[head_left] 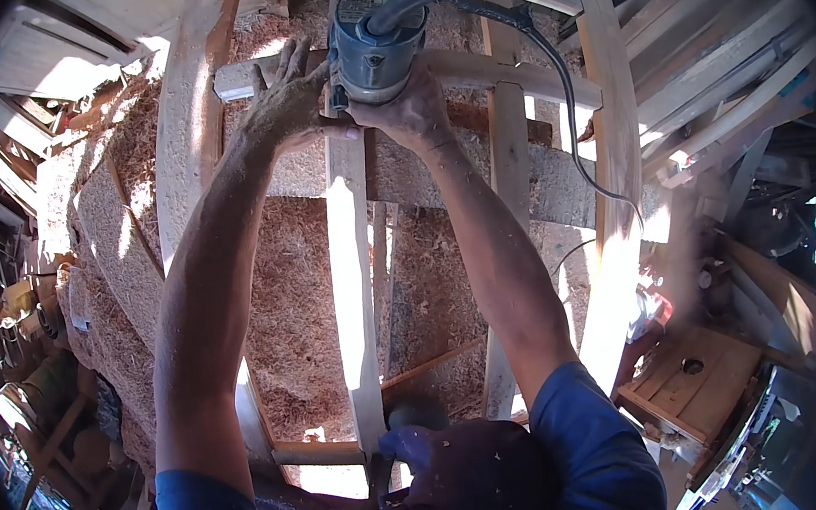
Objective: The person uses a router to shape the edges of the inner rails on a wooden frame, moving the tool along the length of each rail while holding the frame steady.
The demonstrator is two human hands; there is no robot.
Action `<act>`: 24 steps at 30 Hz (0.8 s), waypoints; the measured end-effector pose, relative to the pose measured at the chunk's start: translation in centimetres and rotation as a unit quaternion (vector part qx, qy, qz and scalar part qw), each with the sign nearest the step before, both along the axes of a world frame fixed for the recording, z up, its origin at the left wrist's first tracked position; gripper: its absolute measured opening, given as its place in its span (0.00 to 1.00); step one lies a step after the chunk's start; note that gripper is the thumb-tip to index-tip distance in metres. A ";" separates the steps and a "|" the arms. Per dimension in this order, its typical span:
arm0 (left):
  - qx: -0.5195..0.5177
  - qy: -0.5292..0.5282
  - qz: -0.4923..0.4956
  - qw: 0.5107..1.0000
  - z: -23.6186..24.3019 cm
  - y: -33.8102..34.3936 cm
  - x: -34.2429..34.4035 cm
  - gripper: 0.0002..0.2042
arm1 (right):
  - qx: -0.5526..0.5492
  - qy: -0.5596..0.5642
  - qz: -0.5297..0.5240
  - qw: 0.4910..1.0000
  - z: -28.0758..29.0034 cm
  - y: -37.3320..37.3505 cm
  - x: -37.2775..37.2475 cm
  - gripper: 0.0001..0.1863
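Note:
A dark, cylindrical trim router with a grey top and a thick cord stands on the middle slat of a wooden frame. My right hand is wrapped round its lower body from the near right side. On the other side, my left hand is open, its fingers spread over a cross rail. The fingertips and thumb of the left hand reach to the router's base and the slat. The router's bit and base are hidden by its body and my hands.
The router's black cord runs over the frame's right-hand beam. Wood shavings cover the ground under the frame. Long boards are stacked at the right, near a wooden box with a round hole.

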State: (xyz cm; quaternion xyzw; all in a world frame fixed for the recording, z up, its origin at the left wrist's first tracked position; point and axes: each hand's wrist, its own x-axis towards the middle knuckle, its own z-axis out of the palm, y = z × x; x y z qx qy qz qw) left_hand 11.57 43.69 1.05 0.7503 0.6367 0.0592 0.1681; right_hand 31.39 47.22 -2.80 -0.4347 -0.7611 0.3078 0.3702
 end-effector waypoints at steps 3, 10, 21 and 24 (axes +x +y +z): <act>-0.017 0.025 0.000 1.000 0.4 -1.8 0.0 0.65 | -0.026 0.034 0.003 0.999 0.6 -2.1 -0.2 0.46; -0.023 0.043 -0.021 0.999 0.4 -2.7 -0.1 0.66 | 0.106 -0.029 -0.030 0.994 -0.2 -3.6 0.0 0.42; -0.021 0.063 -0.021 0.998 -0.2 1.1 -0.9 0.67 | 0.070 -0.050 -0.043 0.995 -1.6 -0.7 -1.0 0.45; -0.008 -0.005 -0.022 1.000 -0.6 0.8 -1.3 0.66 | 0.007 0.026 -0.033 0.999 -0.7 -0.3 -1.6 0.46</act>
